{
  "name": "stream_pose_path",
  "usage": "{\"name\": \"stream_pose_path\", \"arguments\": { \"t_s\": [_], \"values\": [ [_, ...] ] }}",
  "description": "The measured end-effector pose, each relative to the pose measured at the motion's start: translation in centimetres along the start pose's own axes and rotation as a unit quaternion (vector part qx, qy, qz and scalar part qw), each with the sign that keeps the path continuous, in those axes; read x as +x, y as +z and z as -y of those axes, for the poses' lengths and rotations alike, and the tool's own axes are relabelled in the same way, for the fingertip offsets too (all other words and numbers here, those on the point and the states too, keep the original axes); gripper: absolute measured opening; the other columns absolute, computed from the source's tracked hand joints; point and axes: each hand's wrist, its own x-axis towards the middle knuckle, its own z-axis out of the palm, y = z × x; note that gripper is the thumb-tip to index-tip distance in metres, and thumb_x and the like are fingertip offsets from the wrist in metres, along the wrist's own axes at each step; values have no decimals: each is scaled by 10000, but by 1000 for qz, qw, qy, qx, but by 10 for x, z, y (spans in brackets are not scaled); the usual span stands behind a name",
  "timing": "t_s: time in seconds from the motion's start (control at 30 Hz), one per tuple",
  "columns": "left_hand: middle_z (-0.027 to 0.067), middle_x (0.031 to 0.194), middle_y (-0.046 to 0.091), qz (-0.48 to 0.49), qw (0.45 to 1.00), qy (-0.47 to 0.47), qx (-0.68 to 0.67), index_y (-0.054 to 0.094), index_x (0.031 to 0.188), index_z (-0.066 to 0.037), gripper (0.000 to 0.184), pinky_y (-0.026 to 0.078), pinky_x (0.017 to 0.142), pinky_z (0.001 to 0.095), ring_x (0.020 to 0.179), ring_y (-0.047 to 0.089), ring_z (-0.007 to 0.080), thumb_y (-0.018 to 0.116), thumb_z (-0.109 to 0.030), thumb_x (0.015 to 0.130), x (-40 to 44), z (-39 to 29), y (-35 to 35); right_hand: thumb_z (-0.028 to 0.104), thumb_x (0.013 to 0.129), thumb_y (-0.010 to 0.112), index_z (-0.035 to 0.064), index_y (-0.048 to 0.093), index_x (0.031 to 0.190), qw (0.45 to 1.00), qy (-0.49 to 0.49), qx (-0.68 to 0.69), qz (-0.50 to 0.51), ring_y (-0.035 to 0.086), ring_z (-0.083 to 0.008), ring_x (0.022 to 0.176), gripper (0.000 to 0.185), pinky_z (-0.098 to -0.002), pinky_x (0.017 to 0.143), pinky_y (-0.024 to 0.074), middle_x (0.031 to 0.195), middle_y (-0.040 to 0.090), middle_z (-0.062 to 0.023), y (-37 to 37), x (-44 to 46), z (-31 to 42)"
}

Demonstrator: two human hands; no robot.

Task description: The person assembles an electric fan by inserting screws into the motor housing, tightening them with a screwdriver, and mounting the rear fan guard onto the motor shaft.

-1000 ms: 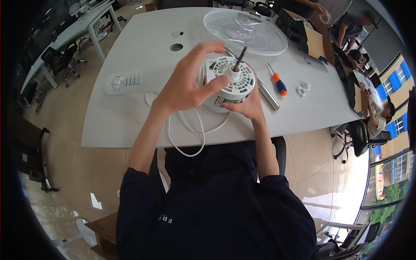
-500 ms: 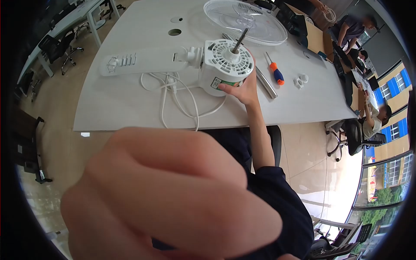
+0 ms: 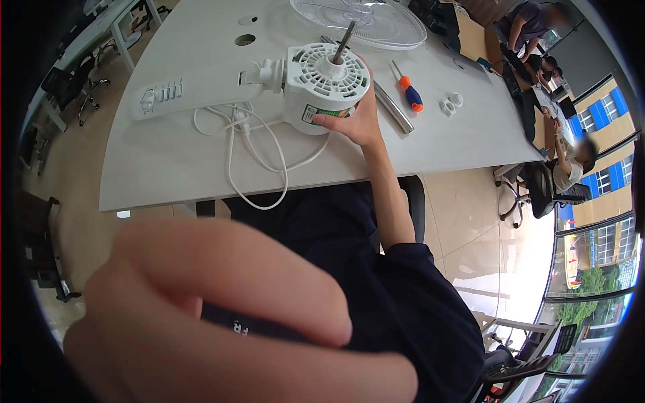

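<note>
My right hand (image 3: 363,122) grips the side of a white fan motor housing (image 3: 295,101), its thumb against the green label. A metal shaft (image 3: 345,41) points up from the vented face. The housing joins a white fan neck (image 3: 195,93) lying on the table, with a white power cord (image 3: 280,158) looped beside it. Close to the camera, my left hand (image 3: 158,289) looms large and blurred. Its finger and thumb are apart, and nothing shows between them. Just right of the housing lies a metal tube (image 3: 395,111).
An orange and blue screwdriver (image 3: 411,96) and small white plastic parts (image 3: 450,105) lie right of the tube. A clear fan guard (image 3: 396,32) rests at the table's far side, near an open cardboard box (image 3: 476,40). Other people (image 3: 571,164) sit or stand at the right.
The whole view has shifted slightly. My left hand has dropped a little lower and leftward, and its finger and thumb have parted. My right hand keeps hold of the motor housing.
</note>
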Motion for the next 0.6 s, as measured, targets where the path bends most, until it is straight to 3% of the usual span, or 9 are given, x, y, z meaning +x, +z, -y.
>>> {"name": "stream_pose_path", "arguments": {
  "t_s": [0.17, 0.23, 0.33, 0.6],
  "values": [
    [-16, 912, 725, 2, 999, -40, -33, 750, 931, -150, 70, 491, 627, 291, 748, 673, 143, 819, -146, 919, -22, -9, -13, 301, 533, 1031, -48, 207, 1592, 999, -17, -36, 9, 510, -293, 1403, 1387, -438, 1202, 396, 1489, 505, -185, -5, 2, -7],
    [-27, 905, 718, -18, 986, -149, -78, 735, 870, -138, 108, 490, 610, 279, 742, 674, 140, 838, -145, 901, -28, -19, -14, 301, 531, 1032, -48, 207, 1593, 999, -13, -39, 7, 510, -294, 1403, 1389, -438, 1202, 395, 1489, 504, -184, -5, 1, -6],
    [-19, 853, 695, -29, 985, -137, -105, 705, 830, -121, 156, 494, 606, 271, 686, 651, 153, 844, -151, 893, 11, -4, 3, 300, 529, 1033, -47, 208, 1594, 999, -12, -40, 5, 509, -296, 1404, 1391, -439, 1201, 396, 1488, 505, -185, -5, 1, -4],
    [37, 1005, 656, -17, 981, -117, -153, 682, 953, -98, 206, 492, 711, 323, 840, 632, 195, 829, -226, 884, 36, 16, 24, 297, 529, 1033, -42, 203, 1595, 999, -16, -38, 13, 517, -294, 1393, 1393, -439, 1193, 403, 1476, 510, -179, -4, 2, -4]
  ]
}}
